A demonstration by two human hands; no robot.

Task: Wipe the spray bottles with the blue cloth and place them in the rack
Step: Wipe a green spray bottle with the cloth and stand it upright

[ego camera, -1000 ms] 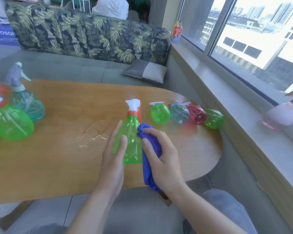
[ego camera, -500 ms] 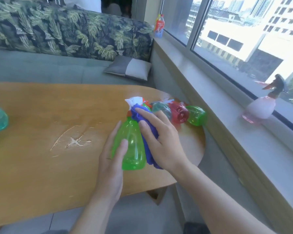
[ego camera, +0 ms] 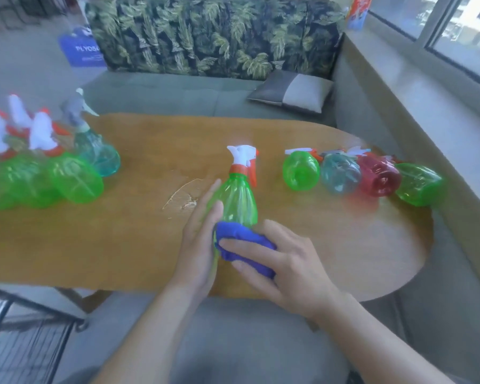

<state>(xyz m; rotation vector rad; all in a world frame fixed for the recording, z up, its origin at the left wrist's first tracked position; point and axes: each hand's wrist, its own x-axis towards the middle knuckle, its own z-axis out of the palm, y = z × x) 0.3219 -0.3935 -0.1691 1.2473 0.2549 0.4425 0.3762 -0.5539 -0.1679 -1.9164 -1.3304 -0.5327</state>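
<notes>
A green spray bottle (ego camera: 240, 198) with a white nozzle and orange collar stands near the front of the wooden table (ego camera: 139, 245). My left hand (ego camera: 200, 245) holds it from the left, fingers running up its side. My right hand (ego camera: 283, 261) grips the bunched blue cloth (ego camera: 241, 239) and presses it against the bottle's lower part, which the cloth hides. A black wire rack (ego camera: 25, 342) shows at the lower left, below the table edge.
To the right lies a row of bottles: green (ego camera: 301, 170), teal (ego camera: 340, 174), red (ego camera: 378, 177) and another green one (ego camera: 419, 184). Several green bottles (ego camera: 75, 181) and a teal one (ego camera: 100, 151) crowd the left end. A sofa with a cushion (ego camera: 291, 91) is behind, and a window ledge runs along the right.
My right hand has slid the blue cloth from the bottle's neck down to its base. My left hand keeps hold of the bottle. The view has swung left, showing the left cluster and rack.
</notes>
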